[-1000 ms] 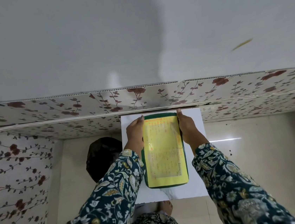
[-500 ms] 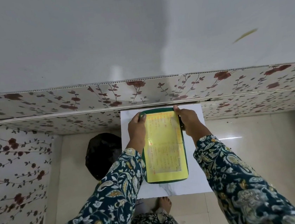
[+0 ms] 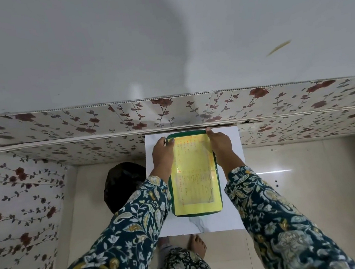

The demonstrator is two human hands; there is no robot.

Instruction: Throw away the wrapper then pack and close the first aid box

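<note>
The first aid box (image 3: 194, 181) is a dark green case with a yellow printed sheet on its lid. It lies shut on a small white table (image 3: 234, 194). My left hand (image 3: 162, 153) grips its far left edge, thumb on the lid's corner. My right hand (image 3: 219, 145) holds the far right edge, fingers reaching the back corner. No wrapper is visible.
A black bin bag (image 3: 122, 184) stands on the floor just left of the table. A floral-papered wall (image 3: 169, 113) runs right behind the table, and another floral panel (image 3: 21, 207) closes the left side. My foot (image 3: 198, 244) shows below the table's front edge.
Both hands have slid along the box's sides toward its far corners. The view has shifted slightly; the box stays in place on the table.
</note>
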